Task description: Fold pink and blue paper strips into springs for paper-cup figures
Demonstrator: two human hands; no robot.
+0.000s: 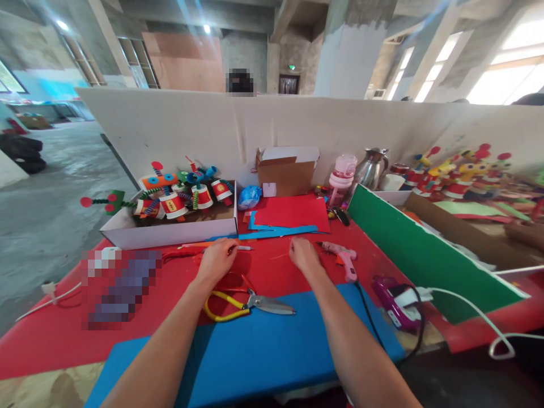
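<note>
My left hand (219,258) is closed over the red table cover, its fingers curled in. A pen (245,247) lies right by its fingertips; whether the hand touches it I cannot tell. Opposite it, my right hand (302,254) is curled into a fist, and anything inside is hidden. Just right of that fist lies a pink glue gun (342,256). Below the hands, scissors (238,303) with yellow and red handles rest with their blades on a blue sheet (263,351). Red sheets (289,212) and blue strips (280,231) lie beyond the hands.
A white box (170,235) of paper-cup figures stands at left. At right are a green-sided box (425,249), a purple power strip (397,303) and cords. A pink bottle (342,178), a metal jug (372,167) and a cardboard box (287,173) stand before a white partition (182,124).
</note>
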